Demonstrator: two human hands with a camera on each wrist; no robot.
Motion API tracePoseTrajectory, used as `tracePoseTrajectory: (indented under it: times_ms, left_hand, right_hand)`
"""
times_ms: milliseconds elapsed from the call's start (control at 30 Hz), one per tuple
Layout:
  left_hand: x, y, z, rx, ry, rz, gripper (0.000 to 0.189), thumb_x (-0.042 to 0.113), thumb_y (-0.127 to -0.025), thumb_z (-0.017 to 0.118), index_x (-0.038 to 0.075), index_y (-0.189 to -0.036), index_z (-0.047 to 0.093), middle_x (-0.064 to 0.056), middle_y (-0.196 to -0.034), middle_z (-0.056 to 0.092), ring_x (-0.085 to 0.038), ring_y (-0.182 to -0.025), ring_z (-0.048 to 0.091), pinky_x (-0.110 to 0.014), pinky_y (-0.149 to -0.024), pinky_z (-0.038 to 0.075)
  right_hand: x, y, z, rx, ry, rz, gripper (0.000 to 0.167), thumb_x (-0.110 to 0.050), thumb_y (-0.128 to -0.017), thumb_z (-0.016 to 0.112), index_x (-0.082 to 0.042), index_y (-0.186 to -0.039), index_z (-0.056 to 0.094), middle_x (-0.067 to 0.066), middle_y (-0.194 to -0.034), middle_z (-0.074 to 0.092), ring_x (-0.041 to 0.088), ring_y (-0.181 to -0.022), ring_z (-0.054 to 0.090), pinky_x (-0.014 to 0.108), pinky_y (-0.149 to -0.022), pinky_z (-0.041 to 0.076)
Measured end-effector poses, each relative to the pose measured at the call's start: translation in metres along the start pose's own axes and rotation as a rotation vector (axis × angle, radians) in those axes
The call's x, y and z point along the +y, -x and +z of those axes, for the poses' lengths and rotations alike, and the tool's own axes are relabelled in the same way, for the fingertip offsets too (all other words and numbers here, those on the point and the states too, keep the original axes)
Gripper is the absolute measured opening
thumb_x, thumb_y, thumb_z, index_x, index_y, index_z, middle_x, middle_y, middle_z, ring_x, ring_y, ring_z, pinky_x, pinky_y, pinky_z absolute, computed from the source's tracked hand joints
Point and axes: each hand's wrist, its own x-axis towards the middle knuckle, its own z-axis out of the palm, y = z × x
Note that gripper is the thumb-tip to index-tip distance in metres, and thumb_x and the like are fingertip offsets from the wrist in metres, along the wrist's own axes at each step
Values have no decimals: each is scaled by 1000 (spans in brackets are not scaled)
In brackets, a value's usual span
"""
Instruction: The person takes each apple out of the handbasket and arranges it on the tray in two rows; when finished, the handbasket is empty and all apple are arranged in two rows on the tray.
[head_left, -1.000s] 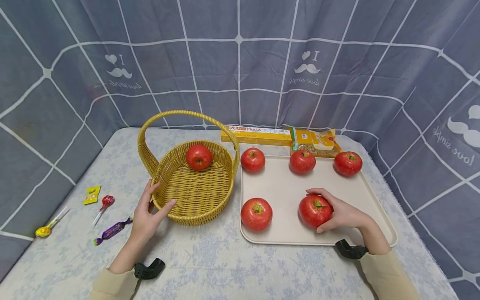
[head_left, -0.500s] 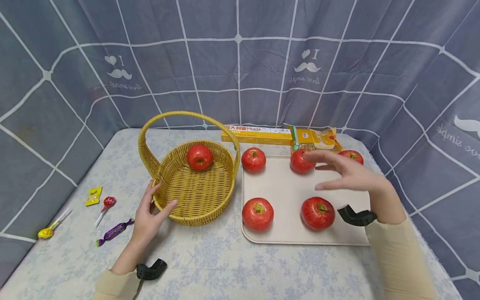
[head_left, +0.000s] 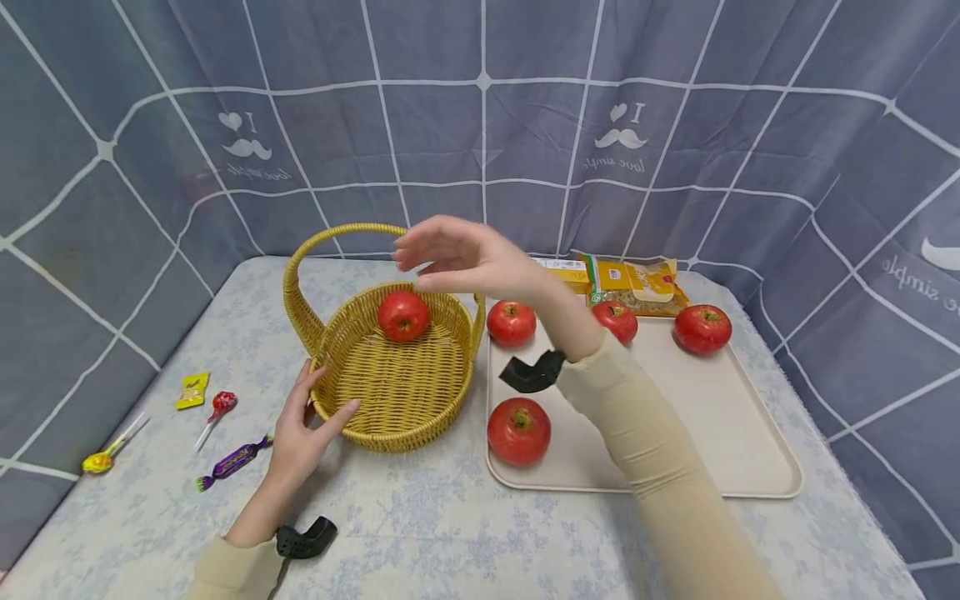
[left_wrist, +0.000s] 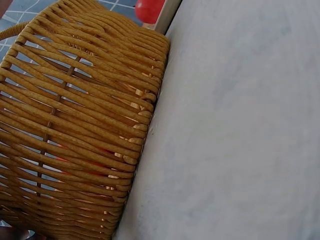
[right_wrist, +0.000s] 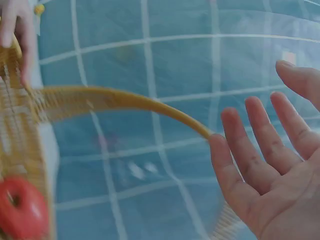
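My left hand [head_left: 296, 437] holds the left rim of a yellow wicker basket [head_left: 397, 433], its thumb reaching over the edge. Inside the basket, one red apple [head_left: 403, 317] lies toward the back. My right hand [head_left: 472, 257] hovers above the basket's right back side, overlapping the arched handle [head_left: 296, 300] in the head view. Spread fingers and a bare palm show in the right wrist view of that hand [right_wrist: 280, 165]. Woven basket wall [left_wrist: 75, 115] fills the left of the left wrist view.
A cream tray [head_left: 738, 450] on the right bears several red apples, one of them [head_left: 519, 432] at its front left. A yellow pasta box [head_left: 570, 271] and a food bag [head_left: 637, 283] lie behind it. Candies, including a purple one [head_left: 236, 460], lie left of the basket.
My right hand has let go of the tray's front-right apple, risen, and swung left over the basket. Its forearm now hides that apple's spot. My left hand stays on the basket rim.
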Motion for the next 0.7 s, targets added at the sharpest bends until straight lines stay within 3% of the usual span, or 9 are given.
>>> tracePoseTrajectory:
  times_ms: [133,267,567,700]
  left_hand:
    - [1,0,1,3,2,-3,70,15,-85,70,7,-145,33,-2,-156,7,-26,-139,19,-4,-93,27]
    - [3,-1,1,0,-11,-6,70,15,-85,70,6,-144,33,-5,-156,8,-26,-139,19,-5,-94,27]
    - [38,7,-2,-7,3,10,66,11,-88,66,-4,-143,31,-14,-155,8,-35,-138,19,-5,-94,26]
    - [39,8,-3,0,-3,19,66,9,-87,66,-6,-142,32,-17,-155,9,-37,-138,19,-5,-94,26]
  right_hand:
    - [34,-31,26,-63,-26,70,36,5,-85,63,8,-119,53,18,-118,60,20,-109,58,39,-94,44]
    - [70,-48,40,-29,-36,125,32,4,-86,64,7,-117,56,18,-118,61,17,-108,59,32,-93,45]
    - [125,-63,44,279,-14,309,31,-3,-85,68,1,-115,61,9,-116,62,13,-106,58,23,-88,46]
    - [148,-61,44,395,51,397,33,-3,-85,68,-1,-116,61,9,-120,60,16,-113,54,24,-91,43]
